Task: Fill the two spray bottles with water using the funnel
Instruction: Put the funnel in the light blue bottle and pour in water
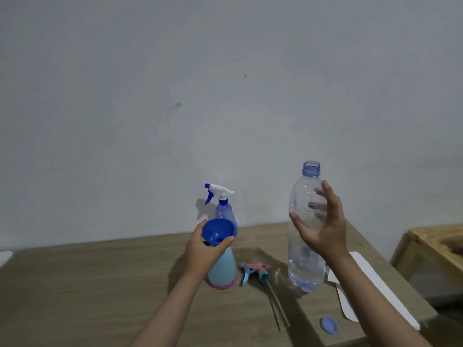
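On the table [100, 284], light-blue spray bottle [223, 269] stands upright; left hand [205, 249] clamps blue funnel [218, 230] at its mouth. Uncapped water bottle [307, 229], upright, just right; right hand [323, 221] spread open beside it, nearer

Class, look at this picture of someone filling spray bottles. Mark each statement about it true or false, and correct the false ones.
1. The blue funnel sits on top of the light blue spray bottle. True.
2. The large clear water bottle has its cap on. False: its neck is open, and a blue cap lies on the table.
3. The purple spray bottle has its trigger head on. True.
4. The pink and blue trigger head is screwed onto a bottle. False: it lies loose on the table.
5. The left hand is at the funnel. True.
6. The right hand holds the cap. False: it is at the water bottle.
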